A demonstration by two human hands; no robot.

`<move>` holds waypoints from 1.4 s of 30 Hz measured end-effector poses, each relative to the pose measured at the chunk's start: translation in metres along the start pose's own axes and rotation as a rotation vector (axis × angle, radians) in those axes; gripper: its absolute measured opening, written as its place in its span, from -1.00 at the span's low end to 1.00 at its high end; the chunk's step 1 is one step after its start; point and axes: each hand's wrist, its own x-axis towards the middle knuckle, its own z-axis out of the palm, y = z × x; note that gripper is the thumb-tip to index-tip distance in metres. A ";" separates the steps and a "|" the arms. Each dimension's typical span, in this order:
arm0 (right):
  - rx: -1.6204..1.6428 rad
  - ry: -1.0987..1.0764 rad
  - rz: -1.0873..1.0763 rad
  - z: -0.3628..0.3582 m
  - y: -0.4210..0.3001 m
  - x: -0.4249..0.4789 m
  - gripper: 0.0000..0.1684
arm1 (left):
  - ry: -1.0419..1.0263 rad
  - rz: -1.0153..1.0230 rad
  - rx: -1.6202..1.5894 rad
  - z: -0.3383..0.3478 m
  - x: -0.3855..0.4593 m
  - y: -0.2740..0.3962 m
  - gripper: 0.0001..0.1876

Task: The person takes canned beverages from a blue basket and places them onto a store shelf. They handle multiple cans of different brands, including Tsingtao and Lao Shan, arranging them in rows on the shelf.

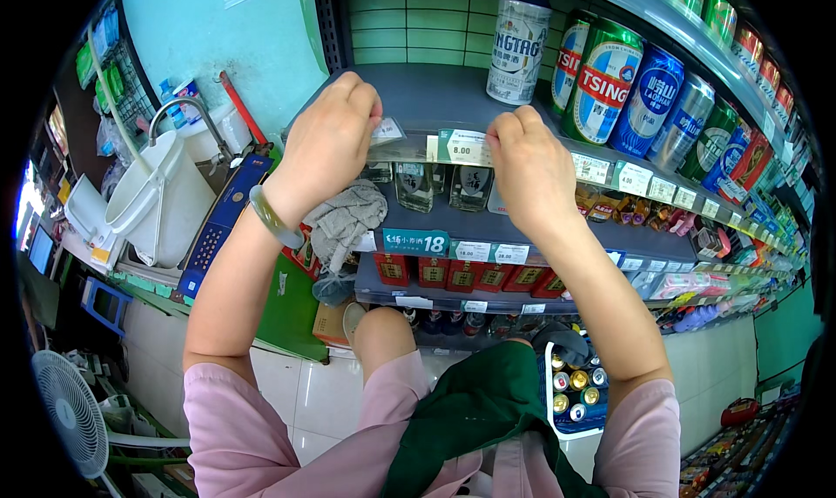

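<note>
My left hand (336,132), with a bangle on its wrist, pinches a small clear-covered price tag (388,131) at the left part of the shelf edge. At the same edge, my right hand (532,165) has its fingertips together by the right end of another price tag (461,147); whether they grip it cannot be told. Behind the hands lies the grey shelf board (418,93). A white Tsingtao beer can (518,47) stands upright on it, above my right hand. Further right, a green and red Tsingtao can (602,83) and a blue Laoshan can (646,100) stand in a row.
Glass bottles (470,186) and a crumpled grey cloth (346,220) are on the shelf below, with red boxes (462,275) under them. A blue crate (581,419) of cans stands on the floor. At left are a white bucket (157,197), a faucet (189,103) and a fan (72,413).
</note>
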 end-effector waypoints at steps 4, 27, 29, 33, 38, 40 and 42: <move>0.010 0.025 -0.022 0.006 -0.008 0.004 -0.90 | 0.051 -0.123 -0.164 0.000 0.003 -0.001 -0.92; 0.674 -0.178 0.144 -0.001 -0.009 0.022 -0.82 | 0.033 0.035 -0.329 0.004 0.028 0.018 -0.92; 0.659 -0.132 0.137 -0.011 -0.003 0.023 -0.80 | 0.034 0.096 -0.313 0.008 0.032 0.023 -0.92; 0.650 -0.016 0.029 -0.020 0.009 0.020 -0.79 | 0.048 0.220 -0.249 0.018 0.045 0.044 -0.90; 0.411 0.083 -0.041 -0.017 0.027 0.010 -0.89 | 0.071 0.287 -0.229 0.037 0.056 0.061 -0.88; 0.367 0.078 -0.018 -0.018 0.034 0.005 -0.91 | 0.061 0.280 -0.237 0.042 0.058 0.065 -0.86; 0.390 0.089 -0.010 -0.016 0.040 0.001 -0.92 | 0.043 0.260 -0.247 0.045 0.059 0.068 -0.85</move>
